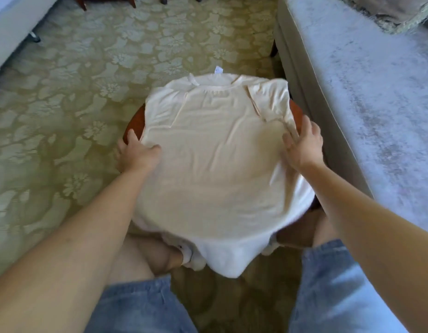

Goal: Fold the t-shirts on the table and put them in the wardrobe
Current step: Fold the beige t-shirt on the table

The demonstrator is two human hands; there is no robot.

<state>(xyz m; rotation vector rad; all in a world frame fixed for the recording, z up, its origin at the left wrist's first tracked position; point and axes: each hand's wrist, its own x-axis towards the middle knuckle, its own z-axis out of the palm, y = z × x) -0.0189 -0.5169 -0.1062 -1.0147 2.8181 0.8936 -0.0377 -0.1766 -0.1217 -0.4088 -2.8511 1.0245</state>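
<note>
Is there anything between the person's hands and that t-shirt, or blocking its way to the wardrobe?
Nothing visible. The left hand touches the left edge of the cream t-shirt and the right hand presses its right side on the small round table. The wardrobe is out of view, so that path cannot be judged.

A small round table of reddish-brown wood (134,121) stands on a green floral-patterned carpet (64,104). A cream short-sleeved t-shirt (215,152) lies spread across its top, collar at the far side, leaving only the side rims bare. White cloth (229,258) hangs over the near edge beneath it.
</note>
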